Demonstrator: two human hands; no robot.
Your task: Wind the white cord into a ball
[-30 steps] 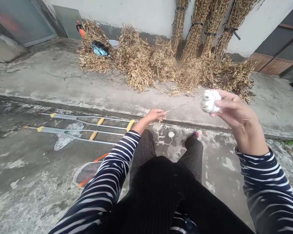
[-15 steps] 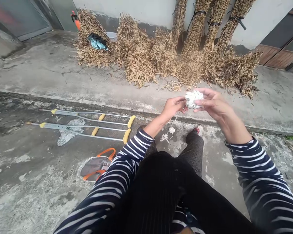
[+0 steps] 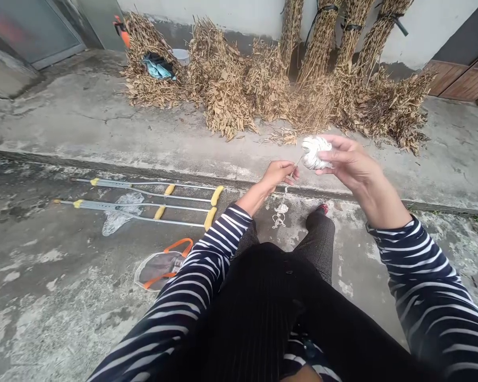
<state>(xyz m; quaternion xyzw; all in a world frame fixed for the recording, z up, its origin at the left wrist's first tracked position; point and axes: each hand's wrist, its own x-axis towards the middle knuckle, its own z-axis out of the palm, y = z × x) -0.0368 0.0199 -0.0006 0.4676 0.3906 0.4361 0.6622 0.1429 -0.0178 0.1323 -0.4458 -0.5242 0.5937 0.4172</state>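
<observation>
A ball of white string (image 3: 314, 153) sits in my right hand (image 3: 352, 162), its fingers curled over the ball's right side. My left hand (image 3: 279, 175) is just left of the ball, pinching a thin strand of the string (image 3: 297, 165) that leads to it. More string hangs down from that hand to a small white tangle (image 3: 281, 212) on the concrete near my feet.
A pair of aluminium crutches (image 3: 143, 201) with yellow grips lies on the ground to my left, beside a clear plastic sheet (image 3: 121, 220) and an orange-handled bag (image 3: 161, 268). Bundles of dried plants (image 3: 223, 90) stand along the wall beyond a low concrete step.
My hands have parted slightly after being close around the ball. My left hand has dropped away and now pinches the strand, while the right hand holds the ball alone.
</observation>
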